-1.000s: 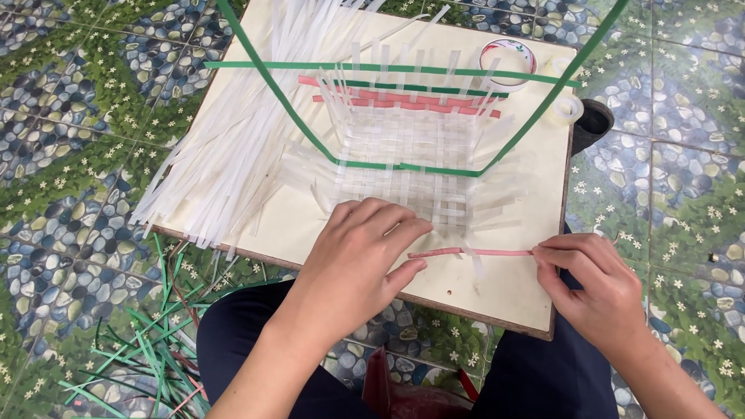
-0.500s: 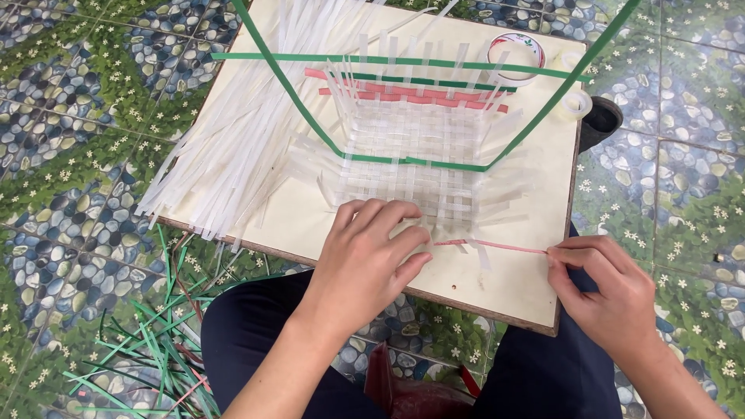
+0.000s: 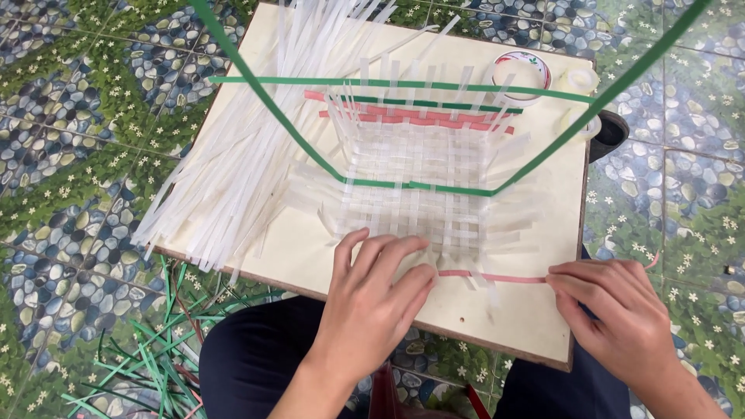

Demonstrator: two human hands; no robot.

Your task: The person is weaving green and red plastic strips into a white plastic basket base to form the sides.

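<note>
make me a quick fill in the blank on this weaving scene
1. The right hand pinches a ___ strip.
2. The left hand presses flat on the woven ___ strips.
3. The weaving lies on a pale ___.
4. Loose ___ strips lie on the floor.

Missing: pink; white; board; green

We get one view only, head-worn, looking steeply down from above the lap; close range, wooden board [image 3: 310, 256] fills most of frame; left hand [image 3: 372, 299] and right hand [image 3: 617, 314] enter from bottom edge; far edge of board near top; tiled floor [image 3: 70, 155] visible around all sides; no second view to overlap.
</note>
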